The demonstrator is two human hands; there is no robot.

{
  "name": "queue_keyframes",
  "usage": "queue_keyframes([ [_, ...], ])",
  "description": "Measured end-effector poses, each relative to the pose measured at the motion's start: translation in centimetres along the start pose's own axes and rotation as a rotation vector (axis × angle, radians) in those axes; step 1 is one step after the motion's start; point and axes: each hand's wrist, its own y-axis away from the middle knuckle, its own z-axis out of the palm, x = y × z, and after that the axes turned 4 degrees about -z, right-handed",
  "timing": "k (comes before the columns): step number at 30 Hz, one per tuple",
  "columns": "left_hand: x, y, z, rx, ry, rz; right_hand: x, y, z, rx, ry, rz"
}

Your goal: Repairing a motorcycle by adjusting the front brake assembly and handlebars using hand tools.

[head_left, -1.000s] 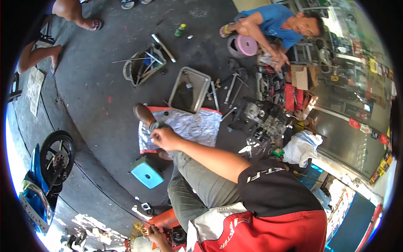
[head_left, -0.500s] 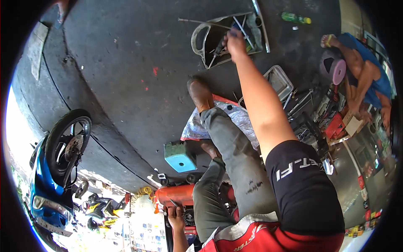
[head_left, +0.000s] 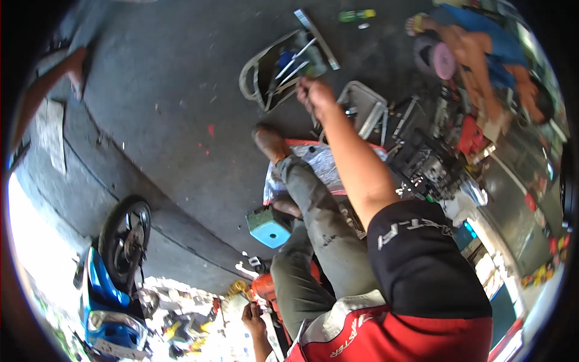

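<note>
My right hand (head_left: 315, 96) is closed beside the near right edge of a metal tray (head_left: 246, 75) shaped like a cut-open container. Something thin and dark is in its fingers, too blurred to name. Inside the tray are several long metal tools (head_left: 297, 59) and a blue item (head_left: 286, 59). Low in the picture, my left hand (head_left: 254, 317) has curled fingers near a red-orange machine (head_left: 264, 286); whatever it may hold is too blurred to make out. A rectangular metal pan (head_left: 377, 99) lies right of my right hand.
A metal bar (head_left: 317, 39) and green bottle (head_left: 351, 15) lie beyond. At right, another person in blue (head_left: 503, 39) crouches by tools and an engine part (head_left: 431, 172). A turquoise-topped box (head_left: 269, 234) stands by my foot. A blue motorcycle (head_left: 108, 283) is at left; another person's leg (head_left: 51, 90) shows.
My right hand has drawn back from over the tray to its near right side. My view has shifted, and another person's leg has come in at the far left.
</note>
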Motion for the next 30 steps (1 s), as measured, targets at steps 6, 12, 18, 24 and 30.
queue_keyframes([
  [6, 0.2, 0.3, -6.9, 0.059, -0.044, 0.241, 0.4, 15.1, 0.4, 0.109, 0.335, 0.029],
  [12, 1.2, -0.9, -13.6, 0.14, 0.078, 0.487, 4.2, 30.8, -2.1, 0.114, 1.421, -0.357],
  [18, 6.2, -4.0, -23.9, 0.201, -0.242, 1.027, 13.8, 49.8, -7.4, 0.49, 1.305, -0.256],
  [24, 6.9, -7.8, -37.2, 0.036, -0.046, 1.091, 27.7, 66.5, -10.9, 0.73, 1.195, -0.13],
  [30, 4.7, -4.4, -43.6, 0.106, -0.287, 1.182, 37.5, 74.7, -9.8, 0.686, 1.099, -0.052],
])
